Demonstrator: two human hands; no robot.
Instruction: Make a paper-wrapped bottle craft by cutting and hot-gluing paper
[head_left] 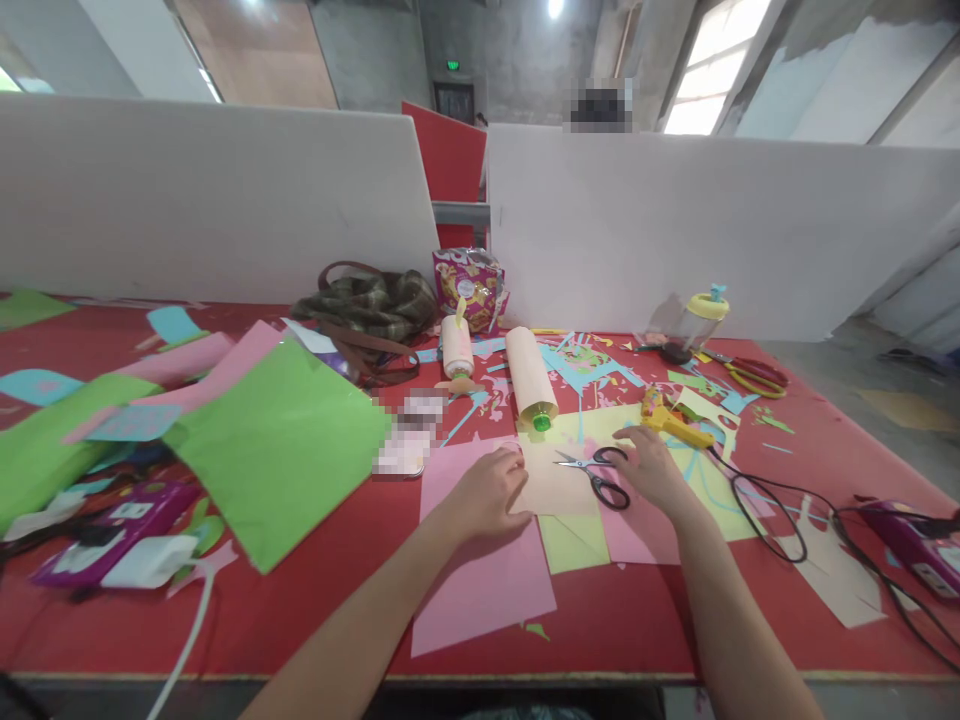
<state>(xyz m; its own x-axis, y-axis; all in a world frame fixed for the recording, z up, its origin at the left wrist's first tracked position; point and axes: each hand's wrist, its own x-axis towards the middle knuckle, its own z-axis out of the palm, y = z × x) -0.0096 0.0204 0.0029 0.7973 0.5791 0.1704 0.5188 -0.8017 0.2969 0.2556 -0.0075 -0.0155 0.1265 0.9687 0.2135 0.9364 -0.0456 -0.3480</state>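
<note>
My left hand (491, 492) rests on a pink sheet (484, 590) with its fingers bent and the thumb held apart. Its fingertips lie by the left edge of a beige sheet (551, 490), beside a small curled pink bit (513, 447). Black-handled scissors (592, 464) lie on the beige sheet with their blades slightly apart. Close by their upper loop is my right hand (651, 468), its fingers spread; whether they touch the loop I cannot tell. Beyond lie a beige paper-wrapped bottle (531, 375) with a green cap and a smaller wrapped bottle (457, 347).
A yellow glue gun (675, 420) with a black cable lies right of my right hand. Left are a green sheet (277, 450), a phone (411, 432) and a purple power strip (124, 530). Behind are a snack bag (471, 288), paper scraps (585, 360), pliers (754, 375) and a white partition (675, 230).
</note>
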